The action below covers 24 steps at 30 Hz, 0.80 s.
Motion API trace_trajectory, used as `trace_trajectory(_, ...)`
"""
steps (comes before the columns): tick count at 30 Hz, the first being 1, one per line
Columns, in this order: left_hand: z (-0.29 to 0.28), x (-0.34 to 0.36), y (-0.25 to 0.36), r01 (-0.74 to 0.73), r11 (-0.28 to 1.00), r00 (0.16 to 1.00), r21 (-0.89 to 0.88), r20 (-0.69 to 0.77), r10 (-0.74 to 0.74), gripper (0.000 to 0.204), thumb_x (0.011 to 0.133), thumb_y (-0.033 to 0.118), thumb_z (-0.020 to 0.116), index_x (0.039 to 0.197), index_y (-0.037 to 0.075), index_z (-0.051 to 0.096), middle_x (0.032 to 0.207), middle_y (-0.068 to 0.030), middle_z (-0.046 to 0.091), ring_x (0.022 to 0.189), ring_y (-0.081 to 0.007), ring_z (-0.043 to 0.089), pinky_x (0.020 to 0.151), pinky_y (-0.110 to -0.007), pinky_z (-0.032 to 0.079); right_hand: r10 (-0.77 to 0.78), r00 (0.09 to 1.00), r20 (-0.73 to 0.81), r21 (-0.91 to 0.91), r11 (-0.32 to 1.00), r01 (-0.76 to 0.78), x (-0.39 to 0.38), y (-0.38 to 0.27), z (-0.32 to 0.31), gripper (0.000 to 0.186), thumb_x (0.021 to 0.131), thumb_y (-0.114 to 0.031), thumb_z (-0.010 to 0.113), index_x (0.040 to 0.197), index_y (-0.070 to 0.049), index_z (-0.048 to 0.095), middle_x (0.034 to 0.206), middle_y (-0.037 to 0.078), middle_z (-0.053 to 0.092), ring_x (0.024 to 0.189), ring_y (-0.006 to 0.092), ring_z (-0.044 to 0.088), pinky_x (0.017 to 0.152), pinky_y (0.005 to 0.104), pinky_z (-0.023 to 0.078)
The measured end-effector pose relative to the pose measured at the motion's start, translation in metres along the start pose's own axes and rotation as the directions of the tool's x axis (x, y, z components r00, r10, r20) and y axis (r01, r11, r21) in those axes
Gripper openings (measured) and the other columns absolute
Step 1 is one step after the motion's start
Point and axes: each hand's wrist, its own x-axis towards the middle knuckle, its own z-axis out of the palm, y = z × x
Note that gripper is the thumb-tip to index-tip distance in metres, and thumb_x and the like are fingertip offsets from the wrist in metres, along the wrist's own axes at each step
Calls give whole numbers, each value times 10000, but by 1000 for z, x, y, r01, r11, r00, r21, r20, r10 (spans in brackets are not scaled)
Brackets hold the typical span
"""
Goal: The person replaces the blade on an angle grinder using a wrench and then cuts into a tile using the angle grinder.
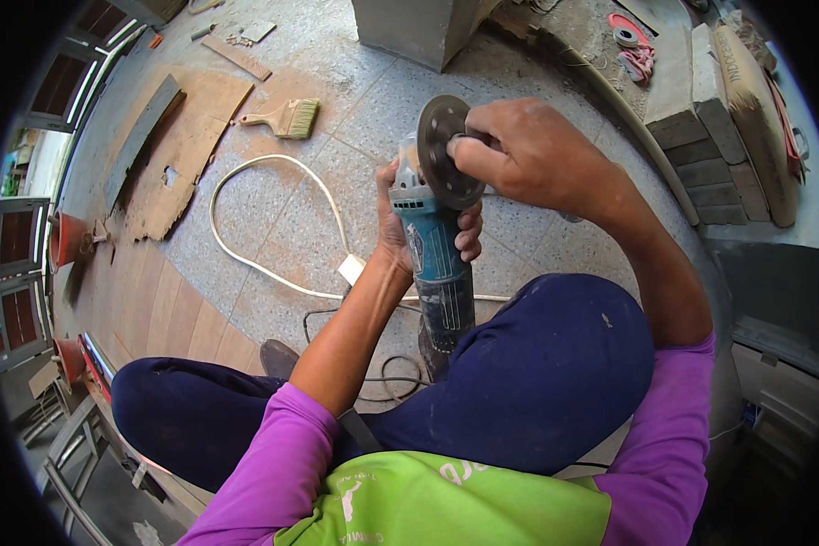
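Note:
An angle grinder [439, 246] with a teal and black body stands upright in front of me, its disc end up. My left hand [391, 214] is wrapped round its neck, the fingertips showing on the right side. A dark round disc [446, 168] with small holes sits on the grinder's head. At the disc's centre, my right hand [528, 155] is closed with thumb and fingers pinched; what lies between them is hidden. The grinder's lower end is beside my bent right knee.
A white cable [218, 214] with a white socket block [351, 268] loops on the speckled floor. Beyond lie a paintbrush [287, 118], a brown board [191, 136] and a grey strip [141, 136]. Grey blocks [705, 127] are stacked at right, near a pillar [409, 32].

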Motion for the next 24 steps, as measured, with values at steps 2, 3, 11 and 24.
trace_trajectory(2,-6,0,4,12,1000,999,-20,43,-11,932,796,884,415,1133,34,597,761,-153,546,545,-282,569,493,-429,462,21,999,31,10,1000,-21,3,3,3,334,918,-277,522,855,36,622,770,247,625,708,408,624,698,497,489)
trace_trajectory(3,-8,0,6,18,999,996,-42,86,-14,954,797,878,422,1149,10,609,788,-188,585,588,-311,603,543,-459,481,47,997,56,99,994,-52,4,4,5,336,942,-264,494,862,33,626,769,253,631,695,411,624,685,492,489)
trace_trajectory(11,10,7,19,56,980,981,190,-194,-18,879,837,805,488,1174,3,607,860,-173,619,633,-274,615,588,-403,513,318,937,146,408,843,-350,-10,24,-3,406,1008,-298,472,863,32,658,662,165,608,615,278,611,626,445,478)
trace_trajectory(24,35,6,22,-47,976,996,213,-67,62,933,761,865,452,1105,10,595,733,-127,518,548,-238,539,473,-374,461,-90,996,5,135,987,89,-3,25,-27,343,884,-288,638,923,50,677,798,193,631,715,279,620,671,412,493)
